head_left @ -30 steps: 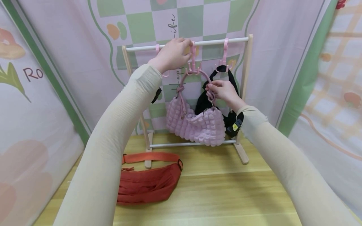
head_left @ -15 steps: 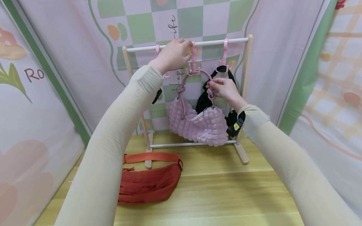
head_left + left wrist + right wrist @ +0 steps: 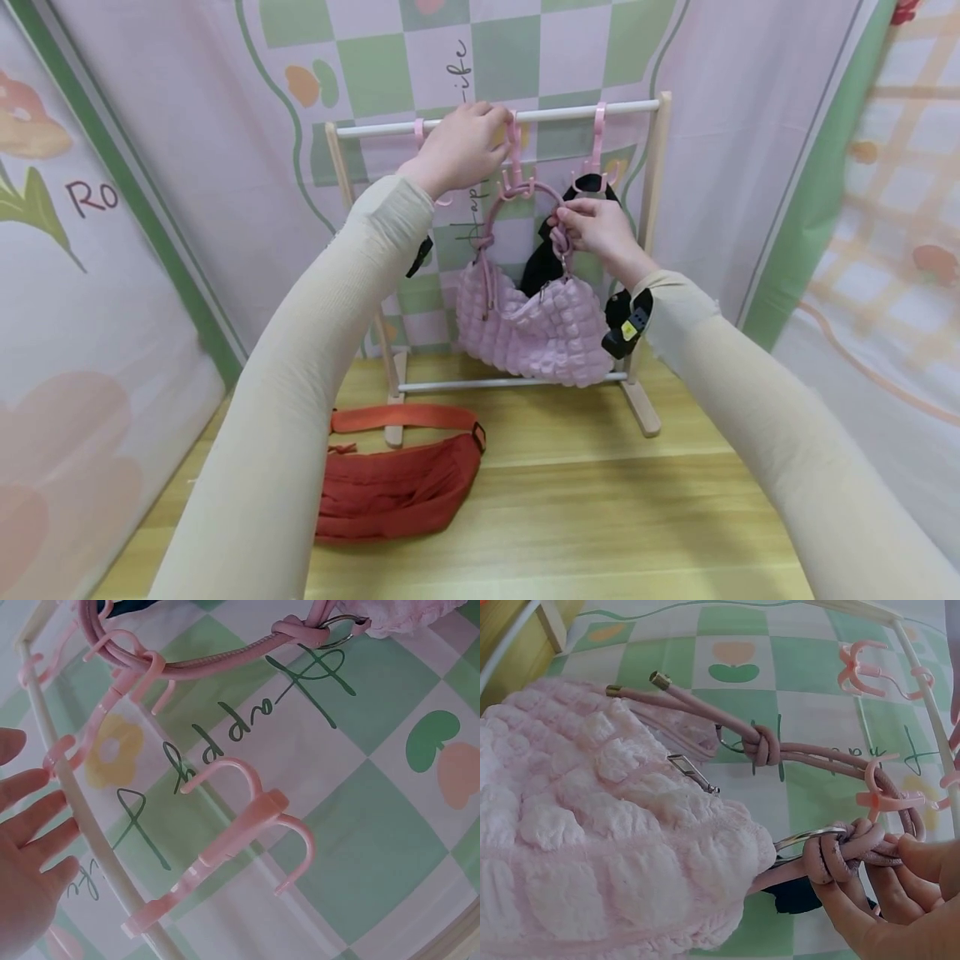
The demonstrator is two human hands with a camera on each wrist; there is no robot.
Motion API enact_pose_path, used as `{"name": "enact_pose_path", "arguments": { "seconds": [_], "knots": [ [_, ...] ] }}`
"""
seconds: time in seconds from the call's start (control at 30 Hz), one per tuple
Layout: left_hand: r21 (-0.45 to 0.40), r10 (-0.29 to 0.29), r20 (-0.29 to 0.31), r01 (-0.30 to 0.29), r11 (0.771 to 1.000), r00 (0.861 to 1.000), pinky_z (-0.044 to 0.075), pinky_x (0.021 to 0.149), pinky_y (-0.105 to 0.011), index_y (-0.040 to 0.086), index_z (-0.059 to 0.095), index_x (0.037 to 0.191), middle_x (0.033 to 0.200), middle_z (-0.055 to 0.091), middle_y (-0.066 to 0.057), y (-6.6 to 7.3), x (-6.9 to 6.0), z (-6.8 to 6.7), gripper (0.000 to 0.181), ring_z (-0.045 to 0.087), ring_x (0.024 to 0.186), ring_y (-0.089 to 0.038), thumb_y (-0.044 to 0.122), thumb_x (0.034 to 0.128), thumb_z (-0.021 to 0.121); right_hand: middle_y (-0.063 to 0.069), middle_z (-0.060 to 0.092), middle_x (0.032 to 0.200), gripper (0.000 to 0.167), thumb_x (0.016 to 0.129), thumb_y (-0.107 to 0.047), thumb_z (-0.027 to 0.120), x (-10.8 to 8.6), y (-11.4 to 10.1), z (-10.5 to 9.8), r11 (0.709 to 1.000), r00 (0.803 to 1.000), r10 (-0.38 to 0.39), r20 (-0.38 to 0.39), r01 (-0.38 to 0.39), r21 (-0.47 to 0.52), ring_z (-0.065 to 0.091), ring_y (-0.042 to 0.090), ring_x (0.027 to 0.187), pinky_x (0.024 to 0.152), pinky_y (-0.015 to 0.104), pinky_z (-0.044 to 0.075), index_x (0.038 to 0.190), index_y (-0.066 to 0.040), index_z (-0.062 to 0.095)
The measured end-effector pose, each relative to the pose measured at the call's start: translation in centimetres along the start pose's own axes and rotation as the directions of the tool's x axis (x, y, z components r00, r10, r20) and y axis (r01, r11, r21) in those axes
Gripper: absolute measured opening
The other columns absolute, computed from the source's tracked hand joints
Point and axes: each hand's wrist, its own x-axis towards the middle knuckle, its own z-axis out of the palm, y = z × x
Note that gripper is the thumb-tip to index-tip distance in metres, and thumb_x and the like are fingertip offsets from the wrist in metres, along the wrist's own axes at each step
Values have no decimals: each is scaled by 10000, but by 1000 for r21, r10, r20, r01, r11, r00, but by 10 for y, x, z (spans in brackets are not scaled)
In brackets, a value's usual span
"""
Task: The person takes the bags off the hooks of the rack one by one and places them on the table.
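The pink puffy bag (image 3: 536, 329) hangs by its handle (image 3: 491, 221) from the middle pink hook (image 3: 514, 154) on the rack's white top bar (image 3: 558, 113). My left hand (image 3: 465, 146) is at the bar beside that hook; in the left wrist view the left hand (image 3: 34, 847) has its fingers extended, the fingertips at the bar and hook top. With thumb and fingers my right hand (image 3: 600, 233) pinches the handle near its right knot; the right wrist view shows the right hand (image 3: 900, 900) at the knot (image 3: 844, 851), above a metal ring.
A black bag (image 3: 542, 265) hangs on the right hook (image 3: 597, 137), behind the pink bag. Another pink hook (image 3: 217, 855) hangs at the left with nothing on it. A red waist bag (image 3: 405, 492) lies on the wooden table (image 3: 562, 517), by the rack's left foot.
The pink bag has swung slightly to the right. My right hand has moved a little up and right, still pinching the handle. My left hand has stayed nearly in place.
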Motion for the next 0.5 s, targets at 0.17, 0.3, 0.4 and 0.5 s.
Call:
{"name": "enact_pose_path", "arguments": {
  "seconds": [0.17, 0.3, 0.4, 0.5],
  "knots": [
    [-3, -3, -14, 3, 1000, 1000, 212, 1170, -338, 153, 348, 1455, 1505, 362, -51, 0, 0, 3, 488, 319, 1393, -230, 351, 1009, 341, -34, 668, 839, 340, 973, -168, 520, 0, -3, 1, 1000, 1000, 5, -23, -5, -29, 633, 72, 720, 680, 202, 543, 1215, 67, 567],
    [-7, -3, -19, 3, 1000, 1000, 196, 1175, -336, 152, 341, 1459, 1515, 346, -51, 0, 0, 5, 495, 299, 1405, -230, 360, 1009, 344, 47, 669, 985, 362, 976, -177, 515, 1, -6, 1, 999, 999, 13, -29, -14, -36, 637, 80, 753, 713, 211, 547, 1251, 56, 554],
    [-7, -2, -23, 1, 1000, 1000, 184, 1178, -333, 143, 341, 1458, 1517, 342, -57, 0, 1, 6, 497, 290, 1409, -232, 357, 1009, 345, 43, 673, 961, 343, 973, -167, 521, 1, -8, 1, 1000, 999, 19, -33, -20, -6, 640, 95, 753, 716, 226, 552, 1233, 52, 559],
    [-3, -1, -28, 1, 1000, 1000, 180, 1179, -329, 132, 348, 1453, 1513, 348, -64, 0, 0, 6, 496, 292, 1408, -234, 350, 1008, 353, 0, 675, 858, 327, 965, -152, 534, 3, -9, 1, 999, 999, 27, -45, -25, 37, 639, 104, 734, 700, 231, 554, 1217, 55, 562]
  ]
}}
